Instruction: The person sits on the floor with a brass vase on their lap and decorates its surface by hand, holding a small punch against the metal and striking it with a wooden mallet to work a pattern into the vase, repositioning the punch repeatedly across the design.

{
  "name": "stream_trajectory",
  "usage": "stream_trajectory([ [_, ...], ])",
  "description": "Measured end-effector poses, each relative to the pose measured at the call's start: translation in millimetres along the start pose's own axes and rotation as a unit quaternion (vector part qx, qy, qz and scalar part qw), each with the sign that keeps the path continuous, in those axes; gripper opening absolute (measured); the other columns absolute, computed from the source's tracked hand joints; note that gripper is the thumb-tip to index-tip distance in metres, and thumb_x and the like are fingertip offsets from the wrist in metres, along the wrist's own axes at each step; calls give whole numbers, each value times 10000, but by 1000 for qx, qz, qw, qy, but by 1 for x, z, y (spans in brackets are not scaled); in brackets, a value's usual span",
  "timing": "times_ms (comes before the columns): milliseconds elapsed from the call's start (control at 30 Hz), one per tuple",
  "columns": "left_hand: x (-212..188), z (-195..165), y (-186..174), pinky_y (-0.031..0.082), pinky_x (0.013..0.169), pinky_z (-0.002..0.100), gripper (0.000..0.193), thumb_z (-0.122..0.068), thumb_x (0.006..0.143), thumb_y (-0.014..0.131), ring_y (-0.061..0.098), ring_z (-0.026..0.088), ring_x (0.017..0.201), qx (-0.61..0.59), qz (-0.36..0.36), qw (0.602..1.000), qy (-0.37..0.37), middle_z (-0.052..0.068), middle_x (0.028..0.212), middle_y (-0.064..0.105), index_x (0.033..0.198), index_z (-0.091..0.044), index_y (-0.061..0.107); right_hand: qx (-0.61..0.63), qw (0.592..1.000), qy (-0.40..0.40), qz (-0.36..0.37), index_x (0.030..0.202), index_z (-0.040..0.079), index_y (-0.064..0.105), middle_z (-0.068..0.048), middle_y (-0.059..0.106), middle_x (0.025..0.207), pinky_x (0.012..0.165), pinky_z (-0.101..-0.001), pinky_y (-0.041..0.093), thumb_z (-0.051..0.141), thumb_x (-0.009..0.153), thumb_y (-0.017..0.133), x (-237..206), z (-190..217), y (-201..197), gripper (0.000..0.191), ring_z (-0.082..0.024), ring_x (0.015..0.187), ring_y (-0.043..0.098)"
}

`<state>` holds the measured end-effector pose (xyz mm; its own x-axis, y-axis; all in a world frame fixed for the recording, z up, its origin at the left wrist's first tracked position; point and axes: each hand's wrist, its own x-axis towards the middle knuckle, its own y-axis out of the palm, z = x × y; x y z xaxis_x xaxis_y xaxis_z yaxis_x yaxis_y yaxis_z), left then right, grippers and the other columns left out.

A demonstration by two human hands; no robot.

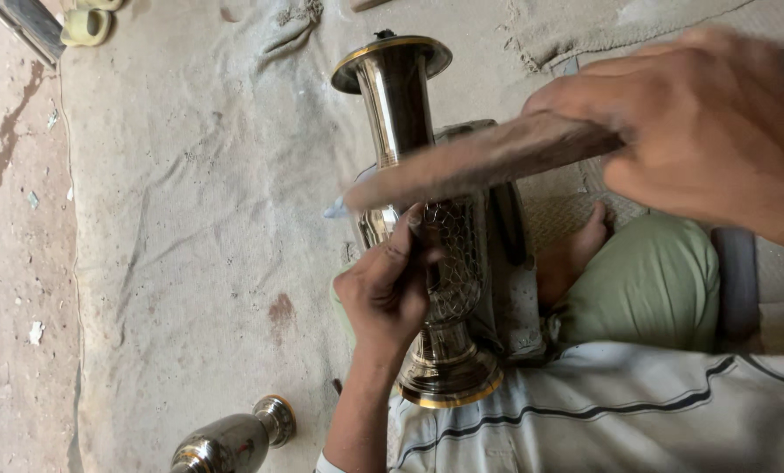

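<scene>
A tall shiny metal vase [398, 96] with gold-coloured rims lies lengthwise across a padded block on my lap, its flared mouth pointing away from me. The belly of the vase bears an engraved net pattern. My left hand [388, 285] is closed around a small tool whose tip presses on the patterned belly. My right hand [703, 123] grips a worn wooden stick [475, 166] held crosswise above the vase, its far end over the left hand's tool. My bare foot [576, 254] rests beside the vase.
A dusty cloth sheet [199, 193] covers the floor. A second metal vase [234, 438] lies at the bottom left. Pale sandals [85, 22] sit at the top left by the bare concrete floor [15, 263].
</scene>
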<state>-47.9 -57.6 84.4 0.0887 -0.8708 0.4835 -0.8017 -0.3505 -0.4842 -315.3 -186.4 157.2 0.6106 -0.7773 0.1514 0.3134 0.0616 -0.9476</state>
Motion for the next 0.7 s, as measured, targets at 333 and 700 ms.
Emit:
stream_trajectory([
  [333,23,0,-12,627,769,247,649,163,806,694,790,95,876,-38,138,989,-47,61,975,797,1367,-163,672,216,970,106,-25,1343,96,674,-64,759,976,709,-300,589,6,843,729,-42,-27,61,512,-128,780,713],
  [700,53,-1,-25,623,776,320,632,131,746,702,776,214,854,-27,337,940,42,64,946,780,1311,-151,706,311,922,160,-164,1073,44,665,-75,727,1045,882,-286,576,91,926,781,-103,-5,130,193,-155,1121,715],
])
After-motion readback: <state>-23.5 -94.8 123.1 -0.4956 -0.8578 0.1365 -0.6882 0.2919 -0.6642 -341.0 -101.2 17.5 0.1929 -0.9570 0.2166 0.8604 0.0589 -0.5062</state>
